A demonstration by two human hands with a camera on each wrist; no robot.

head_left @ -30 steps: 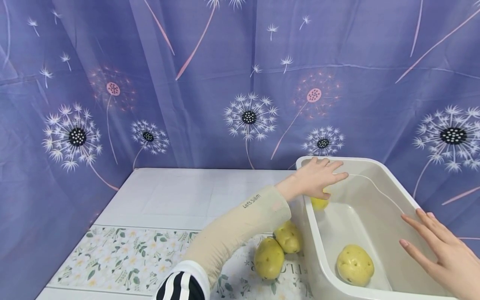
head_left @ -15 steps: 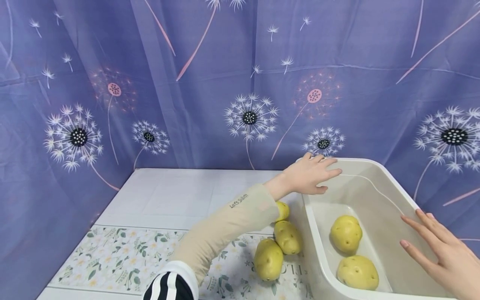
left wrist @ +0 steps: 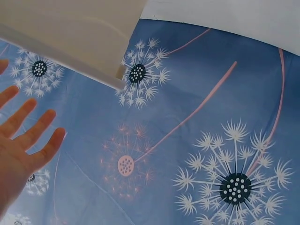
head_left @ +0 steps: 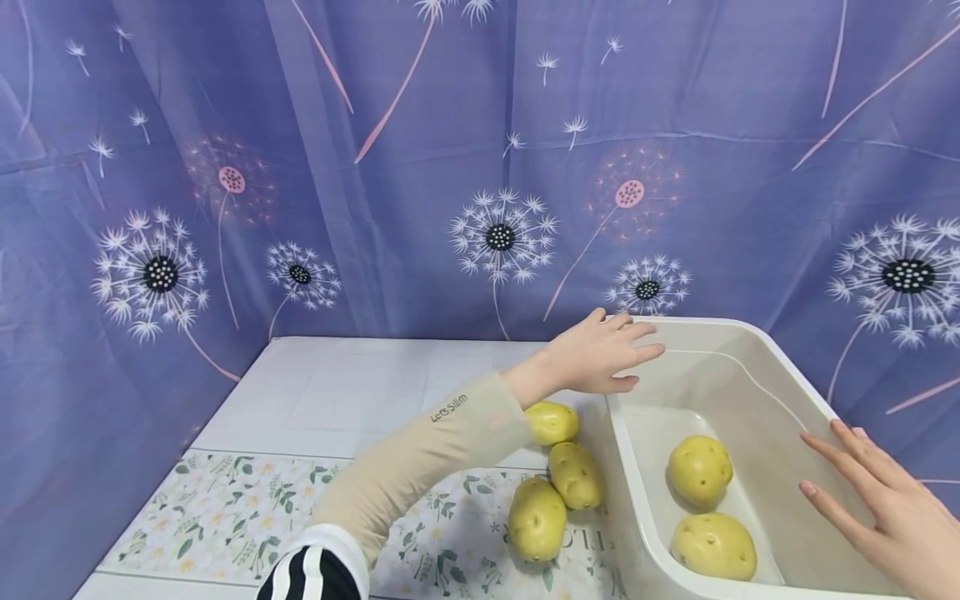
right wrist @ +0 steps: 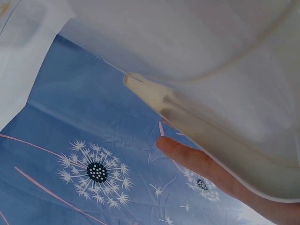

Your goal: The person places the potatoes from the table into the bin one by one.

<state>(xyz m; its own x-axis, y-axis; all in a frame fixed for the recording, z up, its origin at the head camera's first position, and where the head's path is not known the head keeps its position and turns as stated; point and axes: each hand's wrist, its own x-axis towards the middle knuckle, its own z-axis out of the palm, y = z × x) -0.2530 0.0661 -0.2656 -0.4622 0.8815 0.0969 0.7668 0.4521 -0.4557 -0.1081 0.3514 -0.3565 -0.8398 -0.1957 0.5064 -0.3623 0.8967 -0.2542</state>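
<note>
Right hand point(head_left: 885, 492) at bin point(head_left: 765, 450); two potatoes point(head_left: 700, 470) inside.

pass: open-topped bin point(head_left: 757, 433) | block: left wall point(head_left: 627, 508), three potatoes point(head_left: 576, 476) beside it

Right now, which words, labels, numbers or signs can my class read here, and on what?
"Let's Silim": left sleeve; small, so the second word's spelling is uncertain.
Lettering on the tablecloth: too unclear to read reliably.
No other text is visible.

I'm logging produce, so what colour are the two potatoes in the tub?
Both potatoes are yellow, clearest in the head view.
</note>
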